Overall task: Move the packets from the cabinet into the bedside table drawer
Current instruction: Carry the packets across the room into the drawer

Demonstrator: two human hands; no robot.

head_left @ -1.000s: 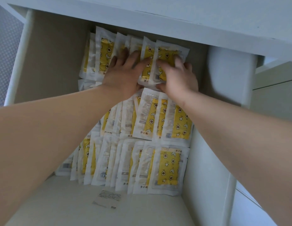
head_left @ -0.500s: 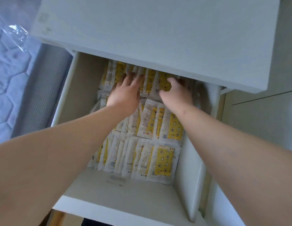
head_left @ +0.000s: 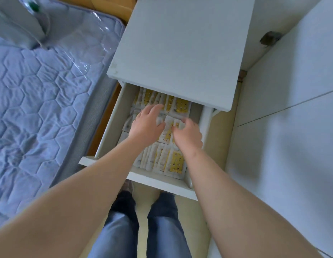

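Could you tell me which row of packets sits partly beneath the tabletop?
The rearmost row of yellow plastic packets, under the white bedside tabletop; both nearer rows lie clear.

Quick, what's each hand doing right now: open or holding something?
Left hand: open, above the packets.
Right hand: fingers curled, grip cannot be told.

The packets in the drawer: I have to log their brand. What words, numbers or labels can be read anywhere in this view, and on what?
On the packets: small dark print under the yellow panels, too blurred to read.
On the drawer, the bedside table and the mattress: no text shows.
Nothing here can be quoted.
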